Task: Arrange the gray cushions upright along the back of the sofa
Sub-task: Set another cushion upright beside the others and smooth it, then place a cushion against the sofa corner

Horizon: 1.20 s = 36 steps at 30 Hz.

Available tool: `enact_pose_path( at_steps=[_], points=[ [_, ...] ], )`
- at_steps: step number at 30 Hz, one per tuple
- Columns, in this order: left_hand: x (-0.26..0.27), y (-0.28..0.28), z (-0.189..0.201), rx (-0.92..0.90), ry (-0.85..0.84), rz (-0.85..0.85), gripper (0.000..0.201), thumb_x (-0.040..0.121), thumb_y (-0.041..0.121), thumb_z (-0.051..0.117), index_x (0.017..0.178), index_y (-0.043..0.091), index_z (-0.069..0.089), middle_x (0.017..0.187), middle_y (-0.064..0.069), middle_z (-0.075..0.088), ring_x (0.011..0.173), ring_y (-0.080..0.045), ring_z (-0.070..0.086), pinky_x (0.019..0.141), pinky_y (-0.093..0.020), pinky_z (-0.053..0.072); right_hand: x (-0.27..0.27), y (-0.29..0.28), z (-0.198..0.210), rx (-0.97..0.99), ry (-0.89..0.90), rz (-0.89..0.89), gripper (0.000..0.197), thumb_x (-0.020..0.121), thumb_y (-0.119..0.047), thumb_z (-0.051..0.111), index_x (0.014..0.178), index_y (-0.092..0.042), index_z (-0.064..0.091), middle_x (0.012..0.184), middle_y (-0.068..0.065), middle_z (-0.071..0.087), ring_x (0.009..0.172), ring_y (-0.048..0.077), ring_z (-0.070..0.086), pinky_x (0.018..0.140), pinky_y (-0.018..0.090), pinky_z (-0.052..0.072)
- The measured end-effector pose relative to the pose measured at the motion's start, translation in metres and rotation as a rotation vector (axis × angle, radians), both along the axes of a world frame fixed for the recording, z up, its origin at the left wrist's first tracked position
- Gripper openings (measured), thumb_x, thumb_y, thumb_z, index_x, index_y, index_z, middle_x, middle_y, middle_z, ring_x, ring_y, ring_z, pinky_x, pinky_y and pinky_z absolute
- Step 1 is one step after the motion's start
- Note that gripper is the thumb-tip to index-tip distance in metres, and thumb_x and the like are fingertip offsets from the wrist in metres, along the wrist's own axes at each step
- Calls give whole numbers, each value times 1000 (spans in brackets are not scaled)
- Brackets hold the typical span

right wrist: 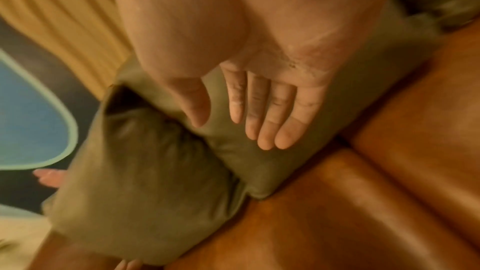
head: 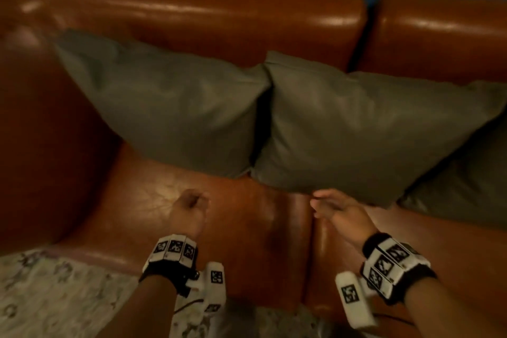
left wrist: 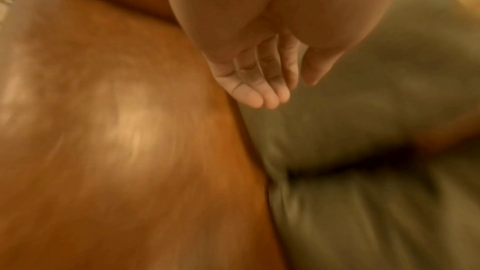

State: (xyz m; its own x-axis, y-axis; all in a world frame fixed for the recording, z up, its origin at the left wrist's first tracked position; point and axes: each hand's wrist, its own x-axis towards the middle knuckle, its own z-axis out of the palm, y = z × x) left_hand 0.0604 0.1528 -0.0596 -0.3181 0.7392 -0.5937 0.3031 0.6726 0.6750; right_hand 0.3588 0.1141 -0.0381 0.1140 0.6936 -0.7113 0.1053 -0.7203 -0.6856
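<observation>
Two gray cushions stand propped against the backrest of the brown leather sofa (head: 219,16): the left cushion (head: 164,101) ahead of the left hand (head: 189,208), the middle cushion (head: 365,129) just beyond the right hand's fingers (head: 321,195). A third cushion (head: 466,181) lies lower, to the right of that hand and partly behind the middle one.

The right hand (right wrist: 259,89) is empty, fingers straight and slightly apart, close to the middle cushion's lower edge; whether they touch it I cannot tell. The left hand's fingers (left wrist: 249,89) hang loosely together and hold nothing.

The risk, I judge: the soft cushions lean on slick leather, so a careless nudge could slide one down flat. No containers are in view.
</observation>
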Motion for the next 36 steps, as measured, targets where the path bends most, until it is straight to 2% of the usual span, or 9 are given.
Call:
enact_pose_path(
  at_steps=[2, 4, 7, 11, 15, 18, 26, 33, 36],
  points=[
    [-49, 27, 4, 43, 25, 90, 10, 93, 19, 61, 102, 15, 60, 95, -14, 66, 72, -27, 64, 68, -39, 59, -41, 35, 4, 57, -31, 59, 21, 82, -26, 73, 97, -34, 60, 100, 4, 72, 89, 21, 66, 86, 41, 52],
    [-90, 59, 14, 89, 28, 218, 18, 93, 27, 62, 108, 19, 56, 104, -8, 63, 75, -20, 62, 73, -40, 56, -77, 67, 10, 105, -60, 80, 53, 65, -55, 79, 109, -39, 55, 109, -2, 70, 102, 17, 66, 95, 44, 52],
    [-146, 108, 28, 186, -27, 320, 52, 89, 38, 65, 134, 17, 50, 128, -5, 57, 113, -25, 59, 88, -44, 55, -125, 109, 21, 121, -40, -66, 105, 48, -67, 78, 139, -38, 33, 127, -3, 54, 111, 15, 57, 92, 49, 54],
    [-186, 161, 42, 182, -92, 199, 75, 90, 43, 63, 153, 22, 27, 154, -11, 41, 138, -24, 45, 101, -32, 39, -160, 141, 26, 125, 93, -274, 90, 73, -43, 75, 144, -46, 21, 141, -9, 40, 125, 18, 43, 97, 67, 44],
    [-196, 194, 37, 141, -283, 104, 97, 80, 54, 69, 157, 29, 17, 164, -4, 29, 146, -23, 36, 111, -32, 36, -180, 155, 22, 100, 199, -296, 123, 32, -64, 88, 137, -54, 26, 149, -11, 41, 134, 26, 44, 94, 72, 42],
    [-200, 199, 30, 139, -366, 100, 115, 51, 74, 77, 150, 34, 34, 153, 1, 47, 133, -21, 52, 113, -43, 42, -192, 163, 17, 129, 207, -294, 128, 27, -65, 89, 139, -51, 30, 147, -9, 46, 132, 25, 47, 89, 68, 48],
    [-243, 209, 41, 296, -392, 205, 59, 73, 56, 73, 127, 34, 60, 131, 8, 66, 120, -17, 63, 105, -53, 49, -252, 200, 24, 174, 320, -265, 127, 30, -63, 90, 142, -38, 37, 132, -10, 61, 116, 16, 61, 82, 59, 56],
    [-281, 233, 38, 64, -324, 217, 81, 72, 66, 69, 144, 46, 38, 150, 7, 49, 128, -26, 52, 99, -53, 45, -294, 229, 12, 158, 249, -194, 127, 32, -66, 87, 143, -46, 27, 138, -11, 54, 115, 13, 58, 89, 60, 53],
    [-275, 234, 33, 77, -407, 281, 82, 65, 64, 74, 139, 49, 43, 141, 11, 56, 126, -26, 55, 104, -63, 43, -281, 223, 14, 116, 176, -139, 108, 54, -50, 84, 142, -48, 22, 133, -15, 50, 125, 20, 51, 96, 62, 48]
  ],
)
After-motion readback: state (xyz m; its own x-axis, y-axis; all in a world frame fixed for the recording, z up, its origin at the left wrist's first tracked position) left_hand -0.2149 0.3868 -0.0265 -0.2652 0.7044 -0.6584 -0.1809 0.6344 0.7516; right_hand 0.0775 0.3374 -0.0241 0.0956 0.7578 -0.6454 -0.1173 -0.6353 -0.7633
